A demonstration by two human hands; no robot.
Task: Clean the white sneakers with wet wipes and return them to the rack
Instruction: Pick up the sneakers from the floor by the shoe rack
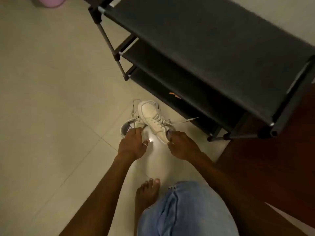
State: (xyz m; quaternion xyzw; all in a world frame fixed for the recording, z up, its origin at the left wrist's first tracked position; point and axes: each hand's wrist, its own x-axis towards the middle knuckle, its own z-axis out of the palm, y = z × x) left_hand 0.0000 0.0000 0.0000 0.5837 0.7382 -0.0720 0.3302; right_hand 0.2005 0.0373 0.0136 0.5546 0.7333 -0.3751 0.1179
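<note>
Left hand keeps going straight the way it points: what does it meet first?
The left hand grips the lower sneaker, so that comes first. Past it lies the upper sneaker, held by the right hand, then likely the rack; depth is unclear.

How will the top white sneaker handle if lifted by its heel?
Probably light: the right hand grips the top white sneaker by its heel alone. Its untied laces look floppy and will likely trail or snag the rack. It leans on the other sneaker, so that may shift.
</note>
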